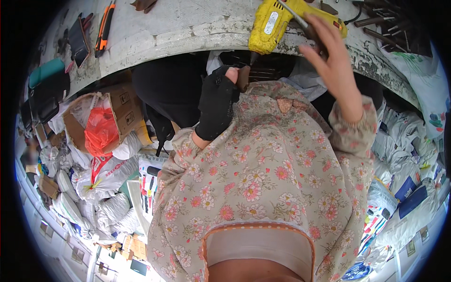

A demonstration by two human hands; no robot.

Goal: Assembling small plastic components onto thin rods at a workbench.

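My left hand (217,101), in a black fingerless glove, is closed around a small brown piece (243,78) whose material I cannot make out. It is held over my lap, just beyond the flowered smock (263,169). On the bench's near edge lies a yellow glue gun (268,26), its thin nozzle pointing down toward the brown piece with a gap between them. My bare right hand (334,63) is raised over the gun's handle with fingers apart. A slim grey rod (295,15) with a darker end passes behind those fingers; whether they touch it is unclear.
A bench (188,26) with a worn, chipped edge curves across the front. On it, an orange-black utility knife (104,29) and a phone (78,40) lie left; brown-handled pieces (383,23) are piled right. A cardboard box (123,110) with a red bag and many plastic bags surround me.
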